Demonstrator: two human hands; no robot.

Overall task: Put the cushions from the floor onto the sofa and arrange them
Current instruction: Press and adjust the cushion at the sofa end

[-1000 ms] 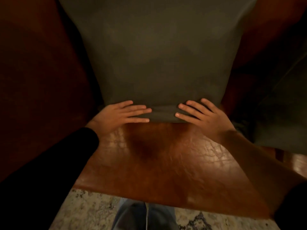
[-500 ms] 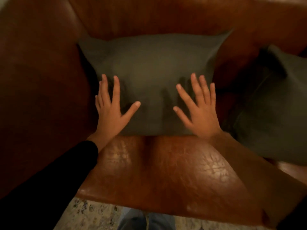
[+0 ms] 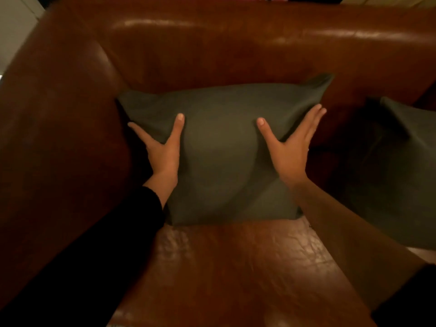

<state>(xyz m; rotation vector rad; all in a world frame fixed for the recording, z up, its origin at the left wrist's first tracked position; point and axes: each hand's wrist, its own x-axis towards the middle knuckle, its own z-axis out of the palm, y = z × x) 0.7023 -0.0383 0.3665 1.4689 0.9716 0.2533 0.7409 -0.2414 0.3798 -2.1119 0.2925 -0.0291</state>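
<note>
A dark grey-green cushion (image 3: 219,147) stands on the brown leather sofa (image 3: 236,267), leaning against the backrest in the left corner by the armrest. My left hand (image 3: 162,149) presses its left side, fingers straight along the edge and thumb spread across the front. My right hand (image 3: 292,147) presses its right side the same way, fingers straight and thumb out. A second dark cushion (image 3: 401,166) leans on the sofa at the right, apart from both hands.
The sofa's wide armrest (image 3: 59,138) rises at the left and its backrest (image 3: 236,43) runs across the top. Bare leather seat lies in front of the cushion. A pale wall (image 3: 14,27) shows at the upper left.
Both hands slid from the cushion's lower front edge up and outward onto its sides. My head has lifted, so the backrest and the whole cushion now show.
</note>
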